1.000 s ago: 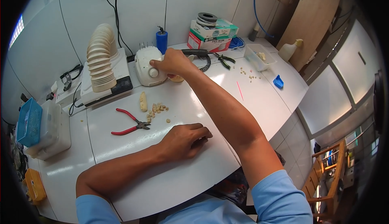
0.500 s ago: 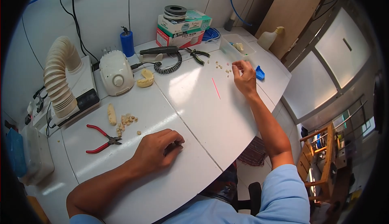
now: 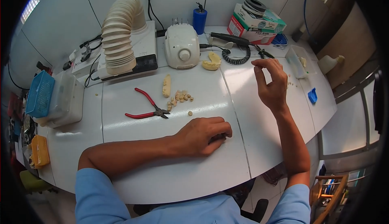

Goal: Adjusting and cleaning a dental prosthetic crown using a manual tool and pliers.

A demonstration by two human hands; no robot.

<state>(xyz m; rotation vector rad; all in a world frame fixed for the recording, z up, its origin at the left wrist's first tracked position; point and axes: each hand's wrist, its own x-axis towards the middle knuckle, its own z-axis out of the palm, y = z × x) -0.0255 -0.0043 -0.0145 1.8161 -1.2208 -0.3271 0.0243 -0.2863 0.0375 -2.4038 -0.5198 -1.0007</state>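
Note:
My left hand (image 3: 206,137) rests on the white tabletop with its fingers curled in; what they hold, if anything, is hidden. A heap of small tooth-like cream pieces (image 3: 183,96) lies beyond it, with one loose piece (image 3: 190,113) nearest. Next to the heap are a pale yellow strip of cast (image 3: 166,86) and red-handled cutting pliers (image 3: 152,109), jaws toward my left hand. Raised over the table's right half is my right hand (image 3: 272,82), thumb and forefinger drawn together; anything between them is too small to make out. More small pieces (image 3: 290,83) lie just right of it.
Along the back stand a ribbed hose (image 3: 119,33) on a white unit, a white control box (image 3: 182,47), a yellow horseshoe-shaped cast (image 3: 212,62), a black handpiece (image 3: 229,38) and stacked boxes (image 3: 255,25). A clear tub (image 3: 298,64) and blue piece (image 3: 312,96) sit right; plastic bins (image 3: 60,98) left.
My view has swung left. My right hand has moved leftward, away from the small pieces near the clear tub. The pink stick is no longer visible. My left hand stays curled on the table.

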